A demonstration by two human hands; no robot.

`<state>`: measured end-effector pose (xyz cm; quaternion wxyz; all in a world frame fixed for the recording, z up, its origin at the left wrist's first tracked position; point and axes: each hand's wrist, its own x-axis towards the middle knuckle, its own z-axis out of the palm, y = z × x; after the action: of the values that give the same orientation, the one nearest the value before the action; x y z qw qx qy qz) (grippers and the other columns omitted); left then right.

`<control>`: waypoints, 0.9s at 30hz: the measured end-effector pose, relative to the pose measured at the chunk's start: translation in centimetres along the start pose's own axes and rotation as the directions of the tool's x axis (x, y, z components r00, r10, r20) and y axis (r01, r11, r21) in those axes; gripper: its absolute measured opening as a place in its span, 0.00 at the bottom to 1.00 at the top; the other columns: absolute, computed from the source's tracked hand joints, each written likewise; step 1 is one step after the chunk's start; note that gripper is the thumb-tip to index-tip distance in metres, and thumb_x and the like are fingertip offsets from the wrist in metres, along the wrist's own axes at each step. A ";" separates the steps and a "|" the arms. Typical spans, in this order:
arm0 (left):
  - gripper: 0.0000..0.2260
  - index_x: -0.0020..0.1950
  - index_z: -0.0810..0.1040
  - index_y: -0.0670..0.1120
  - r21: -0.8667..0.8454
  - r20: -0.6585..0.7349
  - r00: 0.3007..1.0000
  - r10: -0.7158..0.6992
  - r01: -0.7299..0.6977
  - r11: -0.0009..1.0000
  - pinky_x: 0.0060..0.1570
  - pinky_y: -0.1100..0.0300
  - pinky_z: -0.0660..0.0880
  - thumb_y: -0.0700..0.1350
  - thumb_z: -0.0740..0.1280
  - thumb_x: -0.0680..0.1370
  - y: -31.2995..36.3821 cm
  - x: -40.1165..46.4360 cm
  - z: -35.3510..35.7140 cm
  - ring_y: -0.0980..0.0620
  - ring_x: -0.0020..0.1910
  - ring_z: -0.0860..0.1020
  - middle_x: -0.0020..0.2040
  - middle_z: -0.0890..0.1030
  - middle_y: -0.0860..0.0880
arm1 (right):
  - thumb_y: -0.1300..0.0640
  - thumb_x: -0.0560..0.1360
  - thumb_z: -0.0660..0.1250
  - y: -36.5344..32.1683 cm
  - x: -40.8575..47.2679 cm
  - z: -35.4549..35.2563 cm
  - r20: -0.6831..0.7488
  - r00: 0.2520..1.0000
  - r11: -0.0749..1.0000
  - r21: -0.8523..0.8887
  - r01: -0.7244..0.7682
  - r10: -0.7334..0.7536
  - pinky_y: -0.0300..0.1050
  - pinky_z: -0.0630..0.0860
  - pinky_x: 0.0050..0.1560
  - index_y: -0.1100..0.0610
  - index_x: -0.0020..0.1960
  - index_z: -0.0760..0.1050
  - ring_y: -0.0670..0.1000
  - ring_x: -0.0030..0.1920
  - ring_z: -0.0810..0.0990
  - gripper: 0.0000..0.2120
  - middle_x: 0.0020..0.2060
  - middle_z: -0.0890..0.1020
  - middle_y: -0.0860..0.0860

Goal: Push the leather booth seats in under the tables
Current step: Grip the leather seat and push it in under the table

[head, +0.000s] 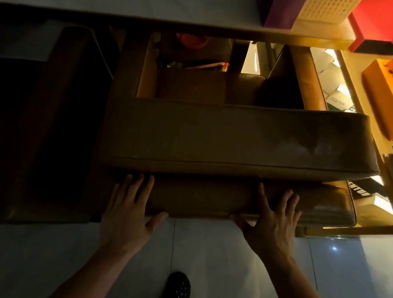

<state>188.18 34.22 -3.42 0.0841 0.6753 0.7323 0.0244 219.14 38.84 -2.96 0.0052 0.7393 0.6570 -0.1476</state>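
Where the leather seat (pixel 233 200) ends, left hand (pixel 127 212) and right hand (pixel 273 224), grip released, palms flat.

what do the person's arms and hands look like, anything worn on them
Both the left hand and the right hand are bare: no gloves, rings, watch or bracelets visible. The forearms are uncovered too, with no sleeves reaching into view. The light is dim, so small details may be missed.

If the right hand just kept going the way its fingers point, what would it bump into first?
The right hand already lies flat on the seat's padded backrest. Sliding on along its fingers, it would probably meet the edge of the seat cushion just beyond the fingertips, though depth is hard to judge.
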 end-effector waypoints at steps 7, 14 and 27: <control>0.38 0.78 0.60 0.52 -0.021 -0.044 0.999 -0.001 0.000 1.000 0.73 0.44 0.60 0.72 0.55 0.75 -0.6 -0.7 0.6 0.45 0.77 0.57 0.75 0.66 0.48 | 0.19 0.65 0.49 0.1 -0.6 0.6 -0.026 1.000 1.000 -0.026 0.014 -0.014 0.71 0.51 0.75 0.42 0.80 0.46 0.70 0.77 0.42 0.50 0.78 0.45 0.67; 0.37 0.78 0.61 0.52 -0.025 -0.055 0.998 -0.002 0.000 1.000 0.74 0.46 0.58 0.72 0.55 0.76 -2.1 -2.5 1.0 0.45 0.77 0.59 0.73 0.68 0.48 | 0.20 0.66 0.51 -0.4 -2.8 1.9 -0.029 0.999 0.998 -0.042 0.043 -0.045 0.71 0.51 0.74 0.43 0.80 0.48 0.70 0.77 0.42 0.49 0.78 0.46 0.67; 0.36 0.78 0.63 0.52 -0.113 -0.039 0.999 -0.003 -0.001 0.994 0.72 0.46 0.59 0.71 0.56 0.76 -5.7 -11.8 1.3 0.47 0.76 0.60 0.73 0.69 0.51 | 0.19 0.66 0.48 -1.4 -11.4 4.2 -0.018 0.995 0.993 -0.066 0.094 -0.095 0.75 0.68 0.62 0.48 0.77 0.63 0.75 0.72 0.56 0.49 0.72 0.60 0.73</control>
<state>183.62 21.93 -4.53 0.1078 0.6686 0.7315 0.0787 215.80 27.11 -4.12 0.0154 0.7084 0.6957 -0.1182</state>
